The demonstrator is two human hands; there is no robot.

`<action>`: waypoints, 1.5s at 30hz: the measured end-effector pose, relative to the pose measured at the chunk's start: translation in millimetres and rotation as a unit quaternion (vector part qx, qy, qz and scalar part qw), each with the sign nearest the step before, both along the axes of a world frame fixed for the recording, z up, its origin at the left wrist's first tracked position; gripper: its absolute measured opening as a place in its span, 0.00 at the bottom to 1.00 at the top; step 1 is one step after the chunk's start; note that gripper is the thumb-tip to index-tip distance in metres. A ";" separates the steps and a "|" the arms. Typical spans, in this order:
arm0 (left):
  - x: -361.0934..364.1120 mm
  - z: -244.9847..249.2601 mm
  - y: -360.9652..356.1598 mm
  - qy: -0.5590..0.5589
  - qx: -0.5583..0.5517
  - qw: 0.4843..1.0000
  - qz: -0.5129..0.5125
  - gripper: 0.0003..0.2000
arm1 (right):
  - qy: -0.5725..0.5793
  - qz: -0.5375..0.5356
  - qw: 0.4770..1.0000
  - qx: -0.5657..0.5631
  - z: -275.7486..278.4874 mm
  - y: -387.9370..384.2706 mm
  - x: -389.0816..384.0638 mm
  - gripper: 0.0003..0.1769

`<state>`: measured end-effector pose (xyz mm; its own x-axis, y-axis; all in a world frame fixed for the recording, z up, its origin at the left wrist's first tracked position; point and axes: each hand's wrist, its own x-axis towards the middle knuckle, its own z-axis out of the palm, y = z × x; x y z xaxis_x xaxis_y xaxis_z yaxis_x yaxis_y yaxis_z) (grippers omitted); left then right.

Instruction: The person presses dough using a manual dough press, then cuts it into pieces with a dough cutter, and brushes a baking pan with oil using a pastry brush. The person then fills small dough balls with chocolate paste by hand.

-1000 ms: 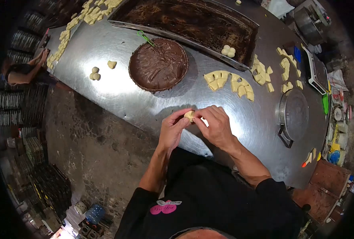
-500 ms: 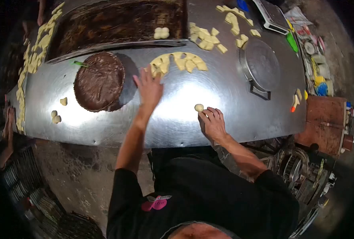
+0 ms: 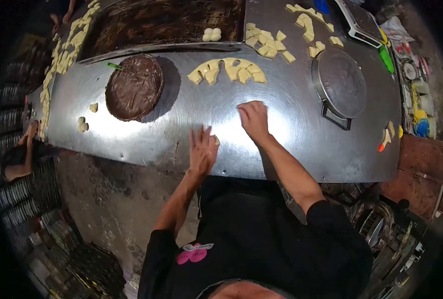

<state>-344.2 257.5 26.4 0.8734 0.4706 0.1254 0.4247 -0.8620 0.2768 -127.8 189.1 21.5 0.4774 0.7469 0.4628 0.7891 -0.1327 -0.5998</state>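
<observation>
My left hand (image 3: 202, 152) is over the metal table near its front edge, fingers spread, with a small piece of pale dough (image 3: 215, 140) at its thumb side. To the right and farther forward, my right hand (image 3: 254, 119) is closed with its fingers curled down; what it holds, if anything, is hidden. Beyond both hands lies an arc of dough pieces (image 3: 229, 70). A round pan of brown paste (image 3: 134, 88) with a green-handled tool (image 3: 114, 66) stands to the left.
A dark tray (image 3: 166, 25) at the back holds several dough balls (image 3: 212, 34). At right are a lidded round pan (image 3: 339, 82), a scale (image 3: 359, 22) and a brush (image 3: 385, 139). Another person's hand (image 3: 31, 130) rests at the left table edge.
My left hand has come back from the dough arc towards the front edge. My right hand has moved forward, and the ball that was at its fingertips no longer shows there. The view has shifted.
</observation>
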 end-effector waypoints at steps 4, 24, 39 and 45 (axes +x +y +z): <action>-5.6 24.4 -25.5 -0.029 -0.167 0.985 0.036 0.12 | 0.025 0.216 0.976 -0.003 -8.7 -73.7 -8.9 0.05; -84.8 62.1 25.2 -0.339 -0.572 0.643 0.380 0.17 | 0.034 0.142 0.988 -0.059 7.2 -57.8 -33.6 0.07; -48.8 56.0 54.6 -0.288 -0.615 0.682 0.272 0.16 | 0.017 0.129 0.979 -0.159 51.5 39.5 -36.1 0.20; 20.0 65.4 20.5 -0.294 -0.682 0.643 0.185 0.10 | 0.397 0.119 0.888 -0.199 110.1 7.1 -56.1 0.13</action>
<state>-324.1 278.1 91.9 0.6608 0.6549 -0.3667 0.0060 0.4840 0.8751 -183.9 196.3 131.6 0.3409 0.8997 -0.2727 0.1727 -0.3450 -0.9226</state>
